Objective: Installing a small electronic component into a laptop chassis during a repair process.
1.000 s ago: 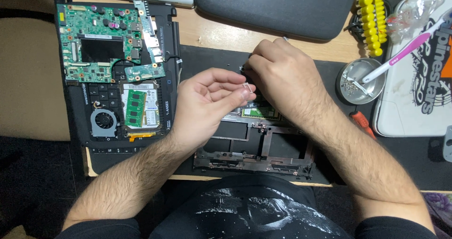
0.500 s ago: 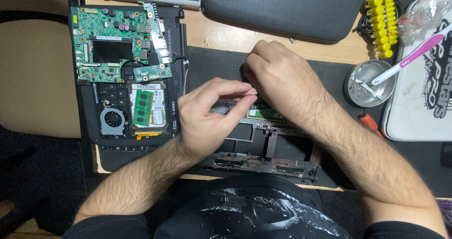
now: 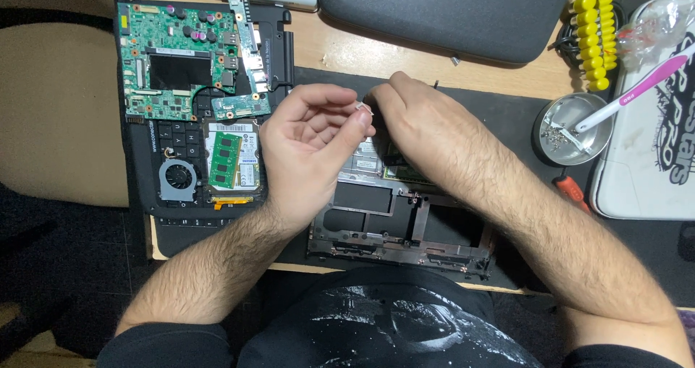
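Note:
My left hand (image 3: pixel 315 147) hovers over a black laptop chassis frame (image 3: pixel 402 227) lying on a dark mat; its thumb and forefinger pinch a tiny pale piece (image 3: pixel 364 108). My right hand (image 3: pixel 427 132) rests palm-down on the upper part of the frame, fingertips meeting the left hand's at that small piece. What lies under the right hand is hidden.
A green motherboard (image 3: pixel 184 60), a small fan (image 3: pixel 177 178) and a drive with a memory module (image 3: pixel 232 158) lie on a keyboard at the left. A metal dish of screws (image 3: pixel 568 125) holding a pink toothbrush (image 3: pixel 637 85), yellow screwdriver bits (image 3: pixel 592 31) and a dark case (image 3: pixel 449 9) stand behind.
My left hand has turned palm-up and lifted slightly, its fingers uncurling. The view has shifted a little; the right hand stays on the frame.

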